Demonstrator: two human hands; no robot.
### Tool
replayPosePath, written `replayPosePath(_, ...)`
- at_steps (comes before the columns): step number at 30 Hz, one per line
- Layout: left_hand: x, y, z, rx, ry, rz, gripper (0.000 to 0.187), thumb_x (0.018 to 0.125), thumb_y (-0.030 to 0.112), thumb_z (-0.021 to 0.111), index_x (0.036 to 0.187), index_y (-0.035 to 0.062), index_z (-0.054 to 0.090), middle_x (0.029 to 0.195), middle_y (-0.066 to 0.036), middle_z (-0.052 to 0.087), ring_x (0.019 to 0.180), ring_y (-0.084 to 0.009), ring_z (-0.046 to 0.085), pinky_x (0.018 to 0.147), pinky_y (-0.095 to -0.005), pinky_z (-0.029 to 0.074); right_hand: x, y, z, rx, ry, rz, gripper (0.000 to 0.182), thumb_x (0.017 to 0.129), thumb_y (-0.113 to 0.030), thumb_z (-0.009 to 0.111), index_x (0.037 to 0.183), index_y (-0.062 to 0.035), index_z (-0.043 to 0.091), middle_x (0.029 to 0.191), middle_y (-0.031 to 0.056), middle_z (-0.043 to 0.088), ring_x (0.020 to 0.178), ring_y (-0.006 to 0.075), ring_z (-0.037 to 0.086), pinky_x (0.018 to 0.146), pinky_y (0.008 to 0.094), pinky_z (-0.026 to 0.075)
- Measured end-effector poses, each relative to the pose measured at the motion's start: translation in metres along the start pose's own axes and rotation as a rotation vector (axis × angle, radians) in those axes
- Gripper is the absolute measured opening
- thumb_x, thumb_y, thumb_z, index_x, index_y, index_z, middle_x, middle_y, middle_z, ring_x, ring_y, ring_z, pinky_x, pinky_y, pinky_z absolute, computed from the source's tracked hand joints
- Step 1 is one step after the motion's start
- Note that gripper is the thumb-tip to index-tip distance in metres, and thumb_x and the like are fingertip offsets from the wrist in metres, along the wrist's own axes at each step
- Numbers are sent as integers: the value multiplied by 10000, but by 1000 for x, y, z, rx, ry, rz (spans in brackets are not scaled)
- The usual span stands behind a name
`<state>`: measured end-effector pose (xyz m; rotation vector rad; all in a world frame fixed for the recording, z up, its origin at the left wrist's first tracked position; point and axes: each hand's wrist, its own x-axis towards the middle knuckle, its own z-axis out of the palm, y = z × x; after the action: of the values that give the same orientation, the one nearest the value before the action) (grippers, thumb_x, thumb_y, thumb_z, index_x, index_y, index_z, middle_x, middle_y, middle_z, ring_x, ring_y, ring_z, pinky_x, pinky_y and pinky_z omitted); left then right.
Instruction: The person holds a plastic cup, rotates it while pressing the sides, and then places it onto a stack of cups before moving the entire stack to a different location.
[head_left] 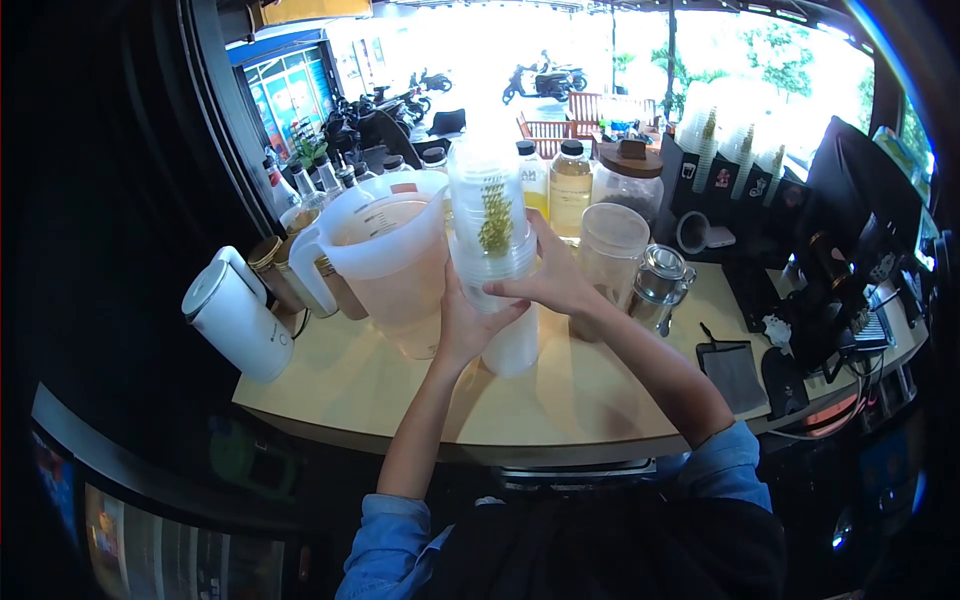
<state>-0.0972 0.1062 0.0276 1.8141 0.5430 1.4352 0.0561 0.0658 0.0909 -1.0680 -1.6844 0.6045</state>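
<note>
Both hands are raised over the pale wooden counter (560, 400), gripping a tall stack of clear plastic cups (490, 225) printed with a green plant motif. The stack stands nearly upright in the air, directly above a white cylindrical container (515, 350) that rests on the counter.

The left hand (465, 325) supports the stack from below and from the side nearest the person; its fingers curl upward around the lowest cup, pressed close together. The right hand (555, 280) clasps the lower part of the stack from the right, thumb laid across the front and the other fingers wrapped around the far side, where their exact spread cannot be told.

Just left of the stack stands a large translucent plastic measuring jug (390, 260) with a white handle, touching or almost touching the cups. Farther left of the stack, near the counter's edge, sits a white electric kettle (235, 320) with a grey lid. Just right of the stack is a clear plastic cup (612, 250) standing upright, and beside that a small shiny metal pot (662, 285) with a lid. Behind the stack is a row of clear bottles (570, 190) holding yellowish liquid, and next to them a glass jar with a brown wooden lid (628, 180). Well to the right of the stack, a flat dark card reader (735, 370) lies on the counter.
</note>
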Motion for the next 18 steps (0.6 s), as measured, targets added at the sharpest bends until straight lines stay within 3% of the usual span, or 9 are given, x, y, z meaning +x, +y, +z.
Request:
replayPosePath(12,-3,-1,3,59,-8,20,1118,648,222,856,1436,16,90,1334,-240,425,1210,-299,493,990,-397,437,23,-49,-38,186,91,-212,959,642,-219,860,1368,-10,269,1278,155,469,1206,237,476,1043,375,368)
replayPosePath(14,-5,5,6,20,35,-9,1132,630,217,866,1437,16,97,1392,-240,346,1297,-312,391,1040,-433,371,15,-56,-51,182,107,-202,984,648,-197,853,1395,-7,241,1285,147,463,1206,231,473,1040,373,373)
replayPosePath(15,-8,7,7,17,29,1,1132,630,217,866,1437,16,97,1392,-240,346,1297,-312,391,1040,-433,371,10,-55,-58,172,110,-217,955,645,-251,851,1364,7,279,1239,153,497,1155,234,512,1003,363,403)
replayPosePath(17,-17,10,8,222,203,122,1068,669,248,835,1434,8,130,1425,-227,281,1346,-326,293,1085,-467,269,-8,-64,-71,195,56,-188,917,641,-302,852,1323,29,335,1208,161,522,1120,220,536,972,348,429)
replayPosePath(18,-21,16,10,216,197,127,1068,669,248,835,1434,8,130,1425,-227,281,1346,-326,293,1085,-467,269,-16,-61,-80,188,65,-190,917,641,-302,852,1323,29,335,1208,161,522,1120,220,536,972,348,429)
